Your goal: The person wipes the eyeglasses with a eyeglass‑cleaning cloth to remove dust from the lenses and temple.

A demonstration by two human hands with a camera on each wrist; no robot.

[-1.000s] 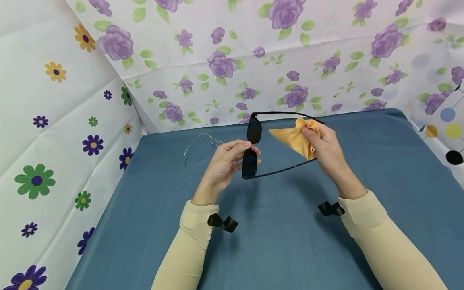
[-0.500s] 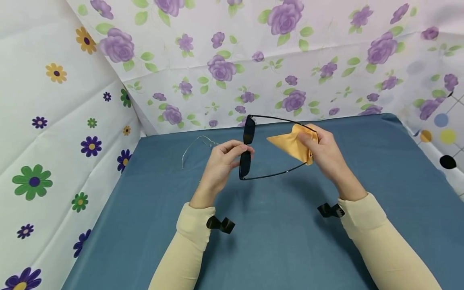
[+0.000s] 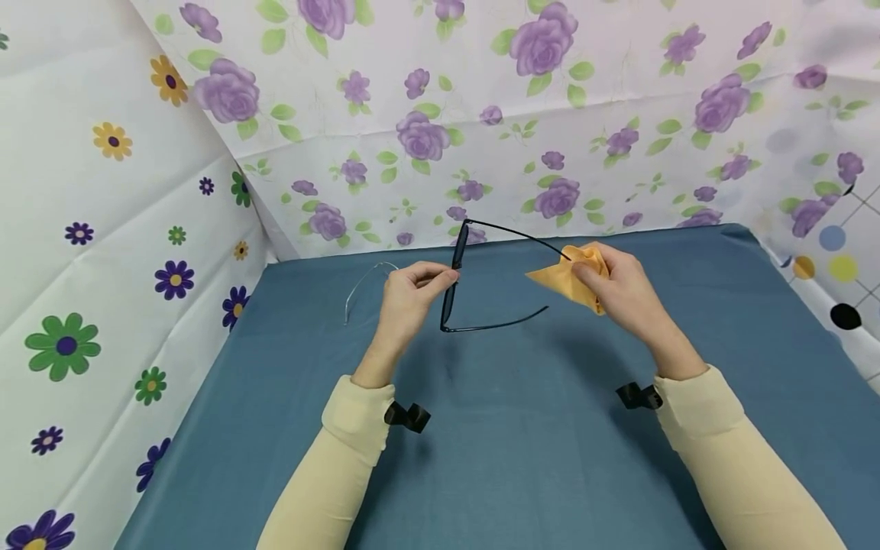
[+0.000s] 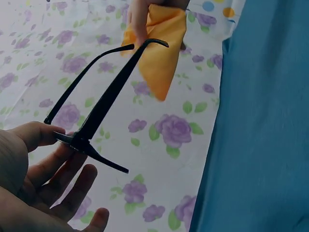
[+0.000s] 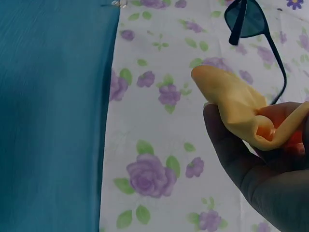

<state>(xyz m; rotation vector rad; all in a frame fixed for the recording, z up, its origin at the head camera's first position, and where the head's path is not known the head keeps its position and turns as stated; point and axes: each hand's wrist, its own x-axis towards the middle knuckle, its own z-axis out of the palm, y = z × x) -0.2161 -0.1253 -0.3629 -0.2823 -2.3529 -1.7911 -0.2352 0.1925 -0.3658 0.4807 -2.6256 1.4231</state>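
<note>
My left hand (image 3: 411, 302) pinches the black sunglasses (image 3: 450, 298) at the middle of the front frame, holding them above the table with both temples unfolded toward the right. In the left wrist view the thumb and index finger grip the sunglasses (image 4: 104, 116) while the other fingers spread loosely. My right hand (image 3: 622, 294) holds a crumpled yellow cloth (image 3: 567, 279) between thumb and fingers, one pointed corner sticking out to the left. The tip of the far temple overlaps the cloth in the head view; the near temple ends apart from it. The right wrist view shows the cloth (image 5: 236, 104) bunched in the fingers.
A thin wire-framed pair of glasses (image 3: 357, 286) lies on the blue tablecloth (image 3: 522, 458) behind my left hand, partly hidden by it. Floral sheets (image 3: 481, 114) stand as walls at the back and left. Small black cameras (image 3: 408, 417) sit on both sleeves.
The sunglasses have turned so their front shows edge-on, and my left hand has shifted slightly left. The near temple has come away from the right hand, which still holds the cloth.
</note>
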